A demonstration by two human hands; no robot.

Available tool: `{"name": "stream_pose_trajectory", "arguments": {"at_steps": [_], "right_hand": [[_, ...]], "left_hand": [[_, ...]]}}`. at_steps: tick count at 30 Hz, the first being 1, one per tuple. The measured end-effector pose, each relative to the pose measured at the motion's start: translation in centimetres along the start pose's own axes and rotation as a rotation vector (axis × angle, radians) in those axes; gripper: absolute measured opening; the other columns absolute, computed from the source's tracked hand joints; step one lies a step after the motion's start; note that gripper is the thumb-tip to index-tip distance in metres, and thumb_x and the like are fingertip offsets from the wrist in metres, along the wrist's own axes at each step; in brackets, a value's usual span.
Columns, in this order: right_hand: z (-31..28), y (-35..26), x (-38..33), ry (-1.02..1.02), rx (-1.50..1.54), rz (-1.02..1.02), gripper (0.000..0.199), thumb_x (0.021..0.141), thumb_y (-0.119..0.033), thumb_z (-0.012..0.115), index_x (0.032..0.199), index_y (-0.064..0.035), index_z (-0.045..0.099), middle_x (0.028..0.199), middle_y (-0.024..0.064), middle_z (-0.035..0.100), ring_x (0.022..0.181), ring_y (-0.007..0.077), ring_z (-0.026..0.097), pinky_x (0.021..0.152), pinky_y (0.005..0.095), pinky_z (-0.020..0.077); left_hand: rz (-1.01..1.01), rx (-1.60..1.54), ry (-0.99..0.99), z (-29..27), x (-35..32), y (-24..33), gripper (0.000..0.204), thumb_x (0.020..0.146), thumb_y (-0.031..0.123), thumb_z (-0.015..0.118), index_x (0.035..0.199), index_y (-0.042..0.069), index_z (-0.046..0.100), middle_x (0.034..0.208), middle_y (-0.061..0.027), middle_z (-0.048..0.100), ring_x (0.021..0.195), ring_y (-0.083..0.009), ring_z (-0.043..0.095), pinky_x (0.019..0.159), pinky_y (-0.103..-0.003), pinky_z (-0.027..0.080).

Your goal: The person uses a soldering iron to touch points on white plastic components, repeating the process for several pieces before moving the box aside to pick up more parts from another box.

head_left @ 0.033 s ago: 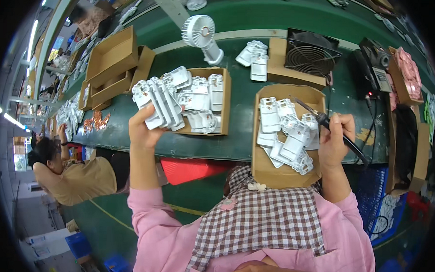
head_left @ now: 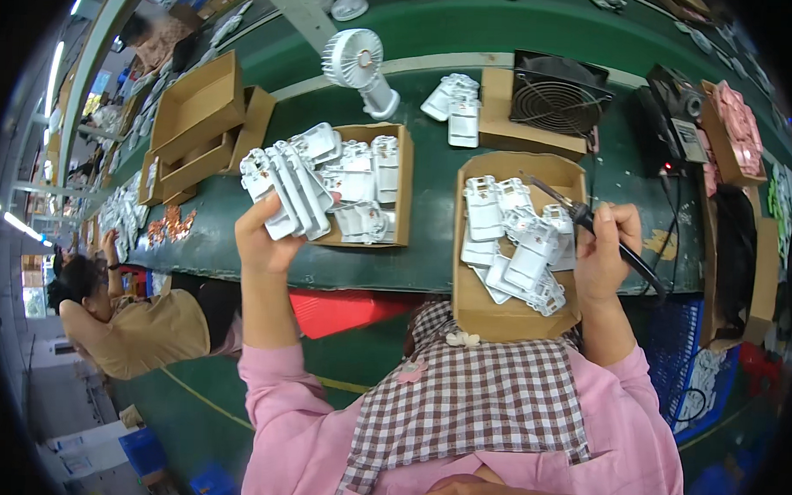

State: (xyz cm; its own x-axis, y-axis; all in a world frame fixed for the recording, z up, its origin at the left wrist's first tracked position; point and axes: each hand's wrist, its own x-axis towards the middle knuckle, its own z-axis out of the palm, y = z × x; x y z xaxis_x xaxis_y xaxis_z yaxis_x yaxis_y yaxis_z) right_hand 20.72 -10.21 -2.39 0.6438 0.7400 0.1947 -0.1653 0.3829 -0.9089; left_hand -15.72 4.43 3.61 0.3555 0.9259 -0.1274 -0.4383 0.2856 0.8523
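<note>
My left hand (head_left: pixel 265 240) is closed round a fanned stack of white plastic housings (head_left: pixel 284 191), held over the left side of a cardboard box (head_left: pixel 404 187). More white housings (head_left: pixel 355 172) fill that box. In my right hand (head_left: pixel 603 255) is a soldering iron (head_left: pixel 580 212), gripped by its dark handle, its tip pointing up and left. The iron hangs over the right edge of a second cardboard box (head_left: pixel 472 320), which holds a loose heap of white housings (head_left: pixel 527 252). Whether the tip touches anything, I cannot tell.
A white fan (head_left: pixel 354 61) stands behind the left box. Further right are several white housings (head_left: pixel 462 114), a black square fan (head_left: pixel 558 100) and a dark soldering station (head_left: pixel 675 126) with cables. Empty cartons (head_left: pixel 196 110) and copper-coloured parts (head_left: pixel 172 226) lie left. A co-worker (head_left: pixel 149 326) sits at left.
The whole view has shifted slightly, so the bench things appear a little further left. Both hands keep their hold on the housings and the soldering iron.
</note>
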Motion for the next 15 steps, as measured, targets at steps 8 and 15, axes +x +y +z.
{"name": "stream_pose_trajectory", "arguments": {"at_steps": [8, 15], "right_hand": [[-0.2, -0.7, 0.2, 0.039, 0.05, -0.034, 0.018, 0.091, -0.011, 0.058, 0.08, -0.0061, 0.045, 0.064, 0.0012, 0.049, 0.045, 0.005, 0.042, 0.042, 0.0187, 0.033], [-0.7, -1.6, 0.1, 0.023, 0.094, -0.088, 0.019, 0.093, -0.01, 0.055, 0.079, -0.0062, 0.042, 0.063, 0.0017, 0.045, 0.044, 0.0055, 0.04, 0.039, 0.0193, 0.0299]], "left_hand": [[-0.34, -0.825, -0.376, 8.4, 1.2, -10.9, 0.057, 0.084, 0.029, 0.058, 0.129, -0.003, 0.045, 0.114, -0.0228, 0.056, 0.098, -0.0355, 0.056, 0.075, -0.042, 0.051], [-0.417, -0.941, -0.458, 13.0, 1.8, -14.0, 0.06, 0.085, 0.019, 0.06, 0.139, 0.007, 0.038, 0.127, -0.0249, 0.05, 0.112, -0.0436, 0.053, 0.08, -0.047, 0.052]]}}
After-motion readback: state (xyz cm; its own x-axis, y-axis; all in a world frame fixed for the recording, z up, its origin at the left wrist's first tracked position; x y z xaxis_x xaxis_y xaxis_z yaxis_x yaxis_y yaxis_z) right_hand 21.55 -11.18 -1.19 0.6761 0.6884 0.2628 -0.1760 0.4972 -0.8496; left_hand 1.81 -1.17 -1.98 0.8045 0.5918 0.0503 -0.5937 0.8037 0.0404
